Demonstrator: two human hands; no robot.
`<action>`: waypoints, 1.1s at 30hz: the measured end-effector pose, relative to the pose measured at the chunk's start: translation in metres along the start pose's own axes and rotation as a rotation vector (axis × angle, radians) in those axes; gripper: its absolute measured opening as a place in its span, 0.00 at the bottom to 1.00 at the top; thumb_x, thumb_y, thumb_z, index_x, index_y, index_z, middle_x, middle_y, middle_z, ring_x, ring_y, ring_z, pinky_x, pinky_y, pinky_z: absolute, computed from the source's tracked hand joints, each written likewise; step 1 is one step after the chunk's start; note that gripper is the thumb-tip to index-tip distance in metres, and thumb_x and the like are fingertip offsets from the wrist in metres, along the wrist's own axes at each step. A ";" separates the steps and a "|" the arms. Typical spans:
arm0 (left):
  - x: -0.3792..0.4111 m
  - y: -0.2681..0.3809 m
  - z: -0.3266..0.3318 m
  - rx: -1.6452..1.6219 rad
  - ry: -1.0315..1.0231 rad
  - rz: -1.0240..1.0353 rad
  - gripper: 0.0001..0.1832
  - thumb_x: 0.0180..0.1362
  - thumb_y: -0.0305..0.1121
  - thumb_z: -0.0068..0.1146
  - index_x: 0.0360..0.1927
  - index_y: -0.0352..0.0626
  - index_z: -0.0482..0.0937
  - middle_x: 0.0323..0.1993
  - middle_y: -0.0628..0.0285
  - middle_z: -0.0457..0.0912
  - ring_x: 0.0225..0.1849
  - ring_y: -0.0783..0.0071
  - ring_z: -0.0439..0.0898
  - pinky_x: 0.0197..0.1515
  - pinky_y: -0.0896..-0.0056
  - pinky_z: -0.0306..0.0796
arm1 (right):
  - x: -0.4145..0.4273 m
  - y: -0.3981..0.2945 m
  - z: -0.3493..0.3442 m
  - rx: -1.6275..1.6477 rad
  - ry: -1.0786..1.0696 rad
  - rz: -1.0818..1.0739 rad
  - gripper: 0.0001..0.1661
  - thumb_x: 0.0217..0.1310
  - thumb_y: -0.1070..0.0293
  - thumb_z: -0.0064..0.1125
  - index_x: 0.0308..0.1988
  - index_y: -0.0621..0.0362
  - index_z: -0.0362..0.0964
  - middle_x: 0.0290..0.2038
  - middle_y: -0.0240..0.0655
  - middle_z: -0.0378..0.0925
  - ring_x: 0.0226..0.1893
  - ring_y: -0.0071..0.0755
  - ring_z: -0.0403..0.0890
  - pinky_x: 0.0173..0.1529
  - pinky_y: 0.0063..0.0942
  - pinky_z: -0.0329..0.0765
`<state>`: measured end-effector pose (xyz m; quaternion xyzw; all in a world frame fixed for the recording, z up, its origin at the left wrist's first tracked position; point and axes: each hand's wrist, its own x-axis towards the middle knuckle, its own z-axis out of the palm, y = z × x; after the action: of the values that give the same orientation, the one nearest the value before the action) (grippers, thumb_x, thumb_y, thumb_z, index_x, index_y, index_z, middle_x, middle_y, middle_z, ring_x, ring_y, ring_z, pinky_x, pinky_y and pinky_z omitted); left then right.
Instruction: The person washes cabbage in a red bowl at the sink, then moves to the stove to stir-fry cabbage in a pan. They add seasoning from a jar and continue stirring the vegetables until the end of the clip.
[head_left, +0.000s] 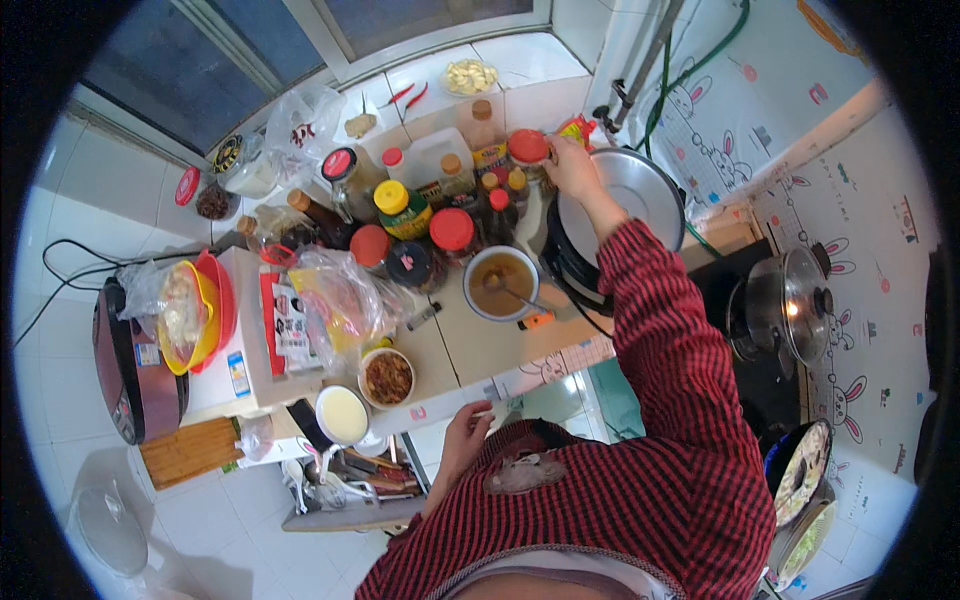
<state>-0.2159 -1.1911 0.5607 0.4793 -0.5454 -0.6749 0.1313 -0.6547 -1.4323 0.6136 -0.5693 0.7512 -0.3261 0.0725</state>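
Observation:
My right hand (574, 171) reaches over the back of the counter. Its fingers meet the right edge of a red-lidded jar (529, 147); whether they grip it is unclear. Beside that hand sit a red and yellow packet (576, 129) and a large pot with a metal lid (637, 199). My left hand (466, 435) hangs bare near the counter's front edge, its fingers loosely bent. Between the hands stands a white bowl of brownish liquid (501, 283) with a spoon in it. An orange lighter (536, 320) lies next to the bowl.
Bottles and jars, among them a yellow-capped jar (401, 210), crowd the counter's back. A bowl of dark chopped food (387, 378) and a bowl of pale liquid (342, 415) stand front left. Below is an open utensil drawer (352, 517). A glass-lidded pot (787, 307) stands right.

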 end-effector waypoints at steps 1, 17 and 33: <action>-0.003 0.004 -0.009 0.020 0.052 -0.027 0.18 0.67 0.33 0.50 0.56 0.34 0.71 0.51 0.56 0.78 0.50 0.67 0.80 0.50 0.68 0.75 | 0.017 0.008 0.018 -0.059 -0.027 -0.014 0.29 0.49 0.67 0.67 0.53 0.58 0.69 0.49 0.48 0.74 0.52 0.52 0.74 0.56 0.42 0.73; 0.025 0.024 -0.043 -0.027 0.045 0.010 0.16 0.66 0.29 0.52 0.56 0.36 0.72 0.49 0.57 0.79 0.49 0.69 0.80 0.51 0.71 0.72 | 0.061 -0.011 0.025 -0.423 0.017 0.055 0.38 0.40 0.46 0.67 0.50 0.55 0.73 0.44 0.47 0.78 0.46 0.52 0.77 0.52 0.43 0.74; 0.088 0.187 0.064 0.624 -0.459 0.705 0.70 0.25 0.55 0.81 0.68 0.32 0.50 0.59 0.41 0.69 0.62 0.43 0.69 0.60 0.47 0.66 | -0.276 -0.146 -0.138 -0.032 -0.056 0.244 0.43 0.39 0.38 0.68 0.47 0.63 0.73 0.32 0.47 0.72 0.34 0.53 0.77 0.38 0.44 0.75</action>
<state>-0.3760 -1.2826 0.6742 0.1229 -0.8635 -0.4828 0.0786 -0.5085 -1.1475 0.7321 -0.4838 0.8176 -0.2867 0.1236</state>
